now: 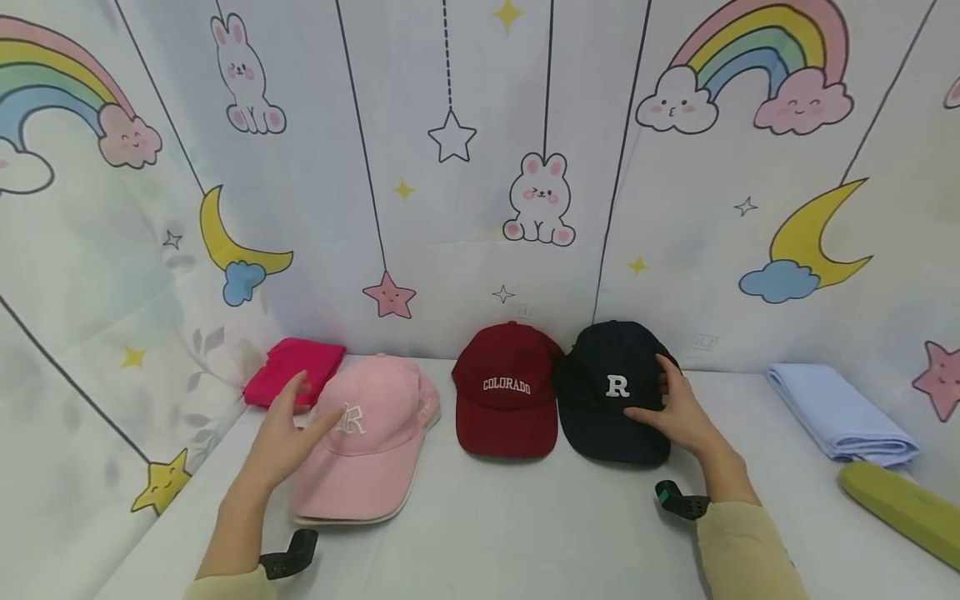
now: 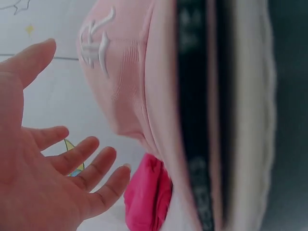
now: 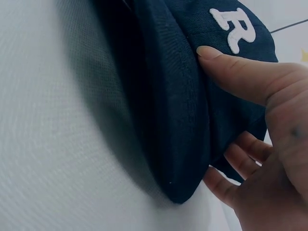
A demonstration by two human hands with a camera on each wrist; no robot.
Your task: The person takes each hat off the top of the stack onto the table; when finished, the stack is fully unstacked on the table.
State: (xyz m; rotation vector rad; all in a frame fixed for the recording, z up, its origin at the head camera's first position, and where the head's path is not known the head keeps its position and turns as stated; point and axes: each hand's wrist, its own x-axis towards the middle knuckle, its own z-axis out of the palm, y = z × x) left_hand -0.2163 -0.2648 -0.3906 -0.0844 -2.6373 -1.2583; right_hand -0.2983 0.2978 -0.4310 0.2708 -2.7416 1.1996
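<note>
A pink baseball cap [image 1: 375,408] with white embroidered letters sits at the left on the white table. My left hand [image 1: 288,433] is raised in front of its left side, fingers spread; the left wrist view shows this hand [image 2: 67,168] apart from the cap [image 2: 125,72]. A dark navy baseball cap [image 1: 615,425] with a white R stands at the right. My right hand [image 1: 682,408] holds its right side: in the right wrist view the thumb presses the front beside the brim [image 3: 178,120], with the fingers curled round the side. A dark red COLORADO cap [image 1: 506,425] touches the navy one.
Behind the pink cap lies a folded bright pink cloth [image 1: 315,362]. A folded light blue cloth [image 1: 840,412] and a green, long object [image 1: 900,508] lie at the right edge. A white patterned curtain [image 1: 465,217] hangs close behind the caps.
</note>
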